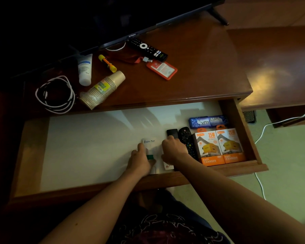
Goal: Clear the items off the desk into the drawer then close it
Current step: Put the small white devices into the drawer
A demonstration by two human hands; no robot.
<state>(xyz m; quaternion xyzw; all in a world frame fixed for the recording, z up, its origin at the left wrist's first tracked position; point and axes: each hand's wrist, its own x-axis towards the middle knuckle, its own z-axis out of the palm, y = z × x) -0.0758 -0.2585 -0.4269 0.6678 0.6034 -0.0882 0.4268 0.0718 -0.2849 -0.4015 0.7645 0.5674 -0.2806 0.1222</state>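
Note:
The wooden drawer [239, 120] stands pulled out, lined white. Inside it my left hand [139, 160] grips a white labelled item with a green part [149, 145]. My right hand [173, 149] has curled fingers on a slim black remote [172, 132]. Beside it lie a second black remote [185, 135], two orange charger boxes [218, 147] and a blue soap pack [208, 121]. On the desk [201, 67] rest a TV remote [147, 49], an orange card holder [162, 69], a stack of paper cups [102, 89], a white tube [84, 69], a yellow marker [107, 63] and a coiled white cable [55, 94].
A dark television [113, 18] stands at the back of the desk, its foot [218, 15] at the right. A white cord [261, 131] trails over the green floor to the right of the drawer. A lower wooden surface [280, 67] adjoins the desk on the right.

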